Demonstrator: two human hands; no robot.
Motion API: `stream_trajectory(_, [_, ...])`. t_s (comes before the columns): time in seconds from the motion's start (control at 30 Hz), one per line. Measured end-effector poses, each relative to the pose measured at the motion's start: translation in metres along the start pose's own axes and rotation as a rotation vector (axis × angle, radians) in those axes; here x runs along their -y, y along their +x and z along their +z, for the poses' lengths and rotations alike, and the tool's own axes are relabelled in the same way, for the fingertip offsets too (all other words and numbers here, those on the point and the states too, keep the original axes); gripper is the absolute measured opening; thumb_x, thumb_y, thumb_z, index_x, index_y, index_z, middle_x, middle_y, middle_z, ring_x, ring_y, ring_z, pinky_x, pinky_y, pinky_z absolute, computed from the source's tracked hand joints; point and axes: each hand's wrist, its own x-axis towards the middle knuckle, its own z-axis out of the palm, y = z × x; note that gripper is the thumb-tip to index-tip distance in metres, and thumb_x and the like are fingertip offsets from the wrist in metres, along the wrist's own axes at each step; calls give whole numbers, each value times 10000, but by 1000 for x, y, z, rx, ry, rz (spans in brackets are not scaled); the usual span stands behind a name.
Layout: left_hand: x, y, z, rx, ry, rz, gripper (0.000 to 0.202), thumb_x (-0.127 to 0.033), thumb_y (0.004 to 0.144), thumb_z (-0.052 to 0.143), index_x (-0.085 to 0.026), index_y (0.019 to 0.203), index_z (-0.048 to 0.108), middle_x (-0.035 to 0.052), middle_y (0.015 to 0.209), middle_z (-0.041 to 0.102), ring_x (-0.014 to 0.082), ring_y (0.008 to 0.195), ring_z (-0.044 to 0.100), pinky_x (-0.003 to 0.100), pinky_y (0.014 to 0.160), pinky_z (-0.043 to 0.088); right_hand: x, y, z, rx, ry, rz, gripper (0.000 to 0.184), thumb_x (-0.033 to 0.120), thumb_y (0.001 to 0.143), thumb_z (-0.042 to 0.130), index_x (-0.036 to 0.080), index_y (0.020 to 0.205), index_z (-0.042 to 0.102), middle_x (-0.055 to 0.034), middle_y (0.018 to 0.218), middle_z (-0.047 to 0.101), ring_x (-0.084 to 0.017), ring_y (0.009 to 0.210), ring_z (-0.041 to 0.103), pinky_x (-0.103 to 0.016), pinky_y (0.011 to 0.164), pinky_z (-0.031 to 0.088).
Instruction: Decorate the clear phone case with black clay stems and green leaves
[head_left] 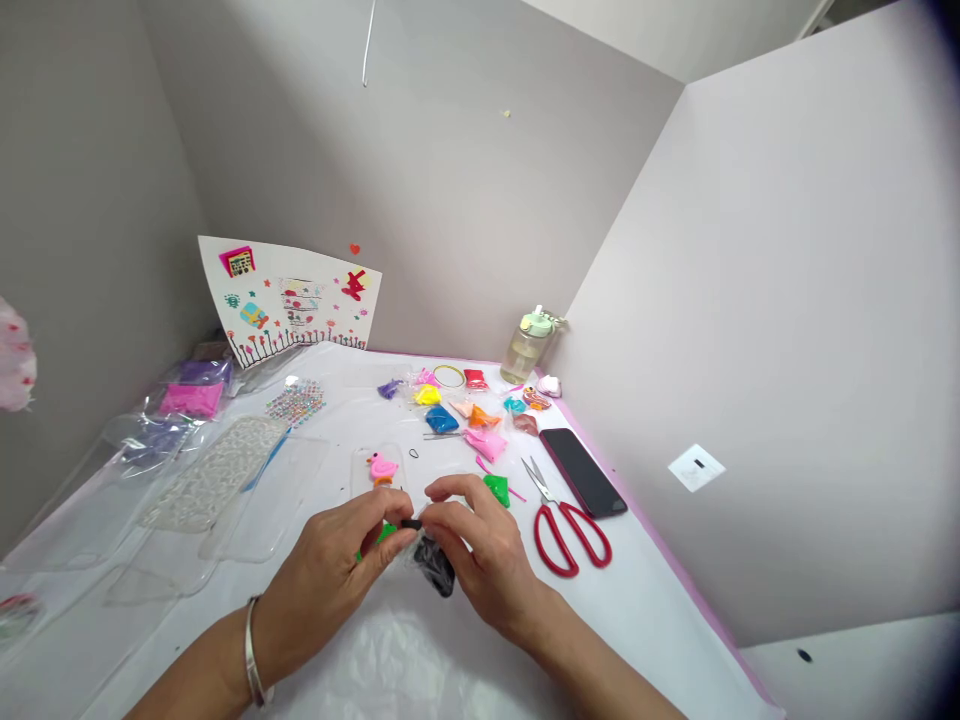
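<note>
My left hand (pixel 330 555) pinches a small piece of black clay (pixel 410 523) between thumb and fingertips. Close beside it, my right hand (pixel 484 545) has its fingers closed on the plastic bag of black clay (pixel 436 568), whose top is partly hidden by the fingers. Just beyond the hands, a pink clay duck (pixel 382 467) lies on a clear phone case (pixel 360 464). Something green (pixel 386 531) shows behind my left fingers, mostly covered. A green clay packet (pixel 496 489) lies past my right hand.
Red-handled scissors (pixel 555 520) and a black phone (pixel 583 472) lie to the right. Several coloured clay packets (pixel 441 419) and a bottle (pixel 524 348) stand farther back. Clear cases (pixel 259 500), a gem sheet (pixel 296 402) and a pink packet (pixel 192 399) are on the left.
</note>
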Motion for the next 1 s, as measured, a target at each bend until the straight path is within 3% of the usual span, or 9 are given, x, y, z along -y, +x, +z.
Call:
stream_trajectory(0.23, [5,5,-3,69,30,89,117,-293,981,557,-263,985,670,-6,861,698,171,770,613,263,719,461,1,-1,2,-22,14,-2,195,126,991,504,222,1000,674,-93,1030,661,-194,922,654,-321,762,549])
stream_trajectory(0.37, [0,7,-7,133,95,175,222,-219,1002,475,-259,955,688,18,878,672,194,850,599,290,769,457,0,0,4,-16,25,5,189,104,976,519,211,978,675,-97,1022,670,-201,919,658,-323,761,547])
stream_trajectory(0.47, [-7,5,-10,171,71,141,277,-194,1006,419,-263,1040,686,46,996,629,210,952,575,320,835,470,-1,0,3,-21,44,19,192,94,975,513,212,965,663,-93,1008,674,-196,909,657,-317,758,546])
stream_trajectory(0.57, [-9,2,-8,182,-36,75,242,-287,1002,491,-285,1162,672,58,1090,612,231,1046,560,360,923,478,-1,1,2,-37,71,40,195,87,974,504,219,994,647,-85,1004,673,-191,915,654,-319,771,550])
stream_trajectory(0.73, [-6,0,0,109,-216,-8,225,-322,996,533,-296,1140,704,44,1109,644,217,1062,597,334,949,491,3,1,0,-66,102,58,168,110,965,537,228,1031,637,-82,1027,675,-201,969,656,-337,819,559])
stream_trajectory(0.8, [-6,2,0,65,-275,-44,245,-304,1002,513,-312,1136,719,31,1108,657,207,1085,609,313,953,494,4,1,-1,-60,129,117,203,153,957,572,237,1139,607,-98,1112,662,-223,1053,640,-376,895,548])
stream_trajectory(0.9, [-5,3,-3,-7,-354,-117,234,-325,986,541,-329,1130,725,13,1165,666,210,1158,600,294,971,495,4,3,-2,29,333,351,437,259,915,668,254,1322,509,-100,1213,637,-233,1130,621,-401,974,521])
stream_trajectory(1.0, [-3,5,-7,-23,-376,-164,232,-342,974,555,-322,1141,714,12,1213,662,217,1186,594,300,986,496,1,6,0,184,672,547,400,357,892,699,229,1246,564,-57,1025,694,-207,968,678,-356,854,561])
